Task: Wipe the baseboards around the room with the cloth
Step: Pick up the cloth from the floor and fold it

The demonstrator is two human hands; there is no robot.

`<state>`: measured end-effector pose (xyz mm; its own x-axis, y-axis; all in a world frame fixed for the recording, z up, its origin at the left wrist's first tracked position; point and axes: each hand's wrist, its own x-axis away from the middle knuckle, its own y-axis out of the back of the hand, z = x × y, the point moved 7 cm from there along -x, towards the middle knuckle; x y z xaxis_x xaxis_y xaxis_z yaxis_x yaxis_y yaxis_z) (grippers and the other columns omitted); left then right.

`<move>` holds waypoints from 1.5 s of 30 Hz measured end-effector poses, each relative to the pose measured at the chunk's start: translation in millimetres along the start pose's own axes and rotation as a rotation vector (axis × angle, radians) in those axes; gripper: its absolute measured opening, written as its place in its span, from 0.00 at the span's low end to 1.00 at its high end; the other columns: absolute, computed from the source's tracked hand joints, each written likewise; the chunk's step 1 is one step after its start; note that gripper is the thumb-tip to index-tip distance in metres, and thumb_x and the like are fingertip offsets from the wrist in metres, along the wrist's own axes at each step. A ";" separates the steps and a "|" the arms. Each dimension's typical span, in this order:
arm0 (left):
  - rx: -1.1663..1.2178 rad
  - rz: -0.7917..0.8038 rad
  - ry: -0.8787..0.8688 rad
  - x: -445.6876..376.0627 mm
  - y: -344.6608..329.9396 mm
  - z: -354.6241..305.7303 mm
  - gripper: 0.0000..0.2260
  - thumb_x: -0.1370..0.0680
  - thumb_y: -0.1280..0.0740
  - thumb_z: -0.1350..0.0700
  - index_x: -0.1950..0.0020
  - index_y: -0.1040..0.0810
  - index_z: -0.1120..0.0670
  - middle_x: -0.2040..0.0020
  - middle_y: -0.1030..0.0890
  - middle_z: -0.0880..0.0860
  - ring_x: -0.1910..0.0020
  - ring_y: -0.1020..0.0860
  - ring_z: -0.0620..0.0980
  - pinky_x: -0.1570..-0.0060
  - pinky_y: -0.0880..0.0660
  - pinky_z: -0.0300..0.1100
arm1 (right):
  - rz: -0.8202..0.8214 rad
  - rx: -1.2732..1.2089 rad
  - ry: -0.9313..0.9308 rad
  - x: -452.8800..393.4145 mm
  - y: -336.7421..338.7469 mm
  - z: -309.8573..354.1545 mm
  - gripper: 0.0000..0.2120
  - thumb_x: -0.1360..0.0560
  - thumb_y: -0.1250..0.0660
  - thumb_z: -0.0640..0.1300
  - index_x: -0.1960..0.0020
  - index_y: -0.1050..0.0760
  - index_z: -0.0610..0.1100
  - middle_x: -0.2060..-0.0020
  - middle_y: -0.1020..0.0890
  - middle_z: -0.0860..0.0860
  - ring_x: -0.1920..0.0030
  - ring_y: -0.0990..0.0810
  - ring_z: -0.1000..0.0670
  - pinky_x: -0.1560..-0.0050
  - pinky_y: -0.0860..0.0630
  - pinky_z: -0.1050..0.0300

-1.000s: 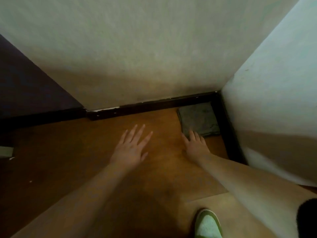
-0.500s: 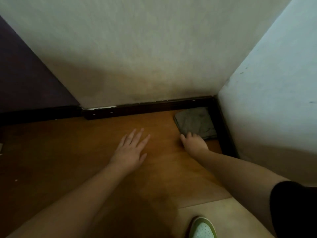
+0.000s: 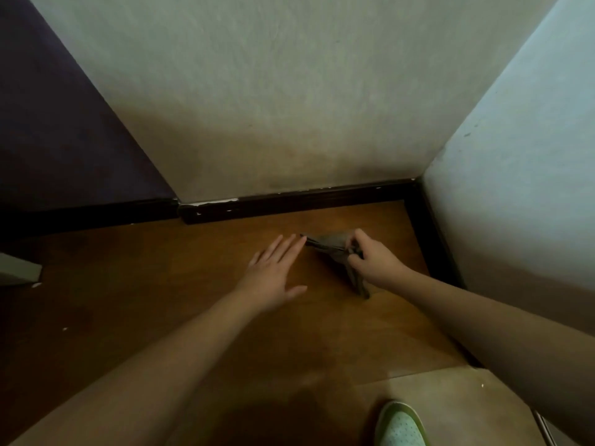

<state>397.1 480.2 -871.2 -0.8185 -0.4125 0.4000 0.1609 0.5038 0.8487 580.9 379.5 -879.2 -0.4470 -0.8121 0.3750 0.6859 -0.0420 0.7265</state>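
Note:
A dark grey cloth [image 3: 328,243] is lifted off the brown wooden floor near the room's corner. My right hand [image 3: 375,260] pinches it at one edge, so it hangs folded below the fingers. My left hand [image 3: 273,275] is spread flat just left of the cloth, its fingertips almost at the cloth's left corner. A dark brown baseboard [image 3: 306,202] runs along the foot of the back wall and turns down the right wall [image 3: 431,239].
White chips mark the baseboard near its joint [image 3: 209,204]. A dark purple wall [image 3: 58,133] stands at the left. A pale object [image 3: 19,272] lies at the left edge. My green shoe [image 3: 401,424] is at the bottom.
My right hand took hold of the cloth in the corner and pulled it left and up off the floor. My left hand stayed spread on the floor.

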 end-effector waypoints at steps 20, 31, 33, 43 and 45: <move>0.754 -0.141 0.053 63.8 125.6 45.3 0.10 0.27 0.25 0.47 0.49 0.21 0.42 0.49 0.17 0.45 0.49 0.19 0.43 0.52 0.20 0.40 | 0.088 -0.017 0.212 32.4 51.0 116.4 0.27 0.26 0.27 0.54 0.30 0.33 0.60 0.46 0.27 0.67 0.48 0.25 0.64 0.61 0.28 0.77; 1.217 -0.648 0.278 112.8 179.3 61.3 0.12 0.19 0.34 0.57 0.35 0.26 0.49 0.43 0.17 0.50 0.45 0.18 0.53 0.40 0.22 0.60 | 0.056 -0.099 -0.036 35.9 87.3 240.1 0.19 0.19 0.37 0.54 0.54 0.24 0.37 0.63 0.25 0.43 0.64 0.26 0.45 0.64 0.33 0.53; 1.159 -0.653 0.270 123.0 180.4 56.6 0.11 0.17 0.37 0.57 0.36 0.25 0.48 0.45 0.17 0.47 0.45 0.19 0.49 0.42 0.22 0.54 | 0.054 -0.245 -0.111 45.7 81.3 253.2 0.19 0.17 0.39 0.51 0.50 0.24 0.34 0.59 0.23 0.39 0.61 0.24 0.41 0.60 0.28 0.53; 0.870 -0.693 0.214 154.6 174.0 38.3 0.05 0.17 0.37 0.50 0.42 0.26 0.42 0.55 0.18 0.40 0.56 0.21 0.31 0.62 0.23 0.29 | 0.116 -0.553 -0.230 79.2 31.0 265.7 0.21 0.18 0.38 0.54 0.30 0.30 0.44 0.45 0.18 0.45 0.47 0.18 0.43 0.40 0.22 0.43; 0.834 -0.680 0.193 155.2 172.2 35.2 0.08 0.16 0.39 0.51 0.39 0.26 0.43 0.54 0.18 0.41 0.56 0.20 0.34 0.59 0.19 0.36 | 0.144 -0.501 -0.219 82.0 28.4 268.1 0.20 0.17 0.41 0.56 0.35 0.27 0.42 0.47 0.17 0.45 0.48 0.17 0.44 0.39 0.22 0.44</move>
<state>278.3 529.7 -675.2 -0.4823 -0.8748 0.0455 -0.7762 0.4509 0.4407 409.8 467.7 -673.4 -0.4006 -0.6926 0.5998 0.9138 -0.2540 0.3170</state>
